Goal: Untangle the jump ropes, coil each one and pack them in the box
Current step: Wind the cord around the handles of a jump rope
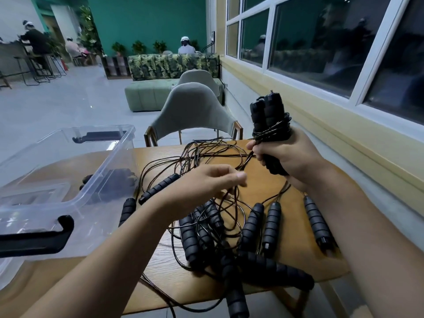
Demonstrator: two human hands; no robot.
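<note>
Right hand (288,157) is raised above the far right part of the counter (160,260), fingers wrapped tight round the lower end of a coiled jump rope (269,115). Its two black foam handles stand side by side, upright, with thin cord wound several turns round their middle. The bundle's top clears the hand; its bottom end pokes out below the palm. Left hand (206,184) sits lower and nearer the centre, just left of the right hand, thumb and fingertips closed together on a loose cord (246,160) that runs up to the bundle. The two hands are near each other, not touching. Beneath and in front of both hands lies the tangle of remaining jump ropes (213,216): cords looping over one another, foam handles scattered flat on the wood, some overlapping at the near edge, one hanging past it. A clear plastic box (128,134) with black latches stands open on the left of the counter, just beside the tangle. A dark bundle shows through its wall; cannot tell what it is. A grey chair (195,106) stands at the counter's far side.
</note>
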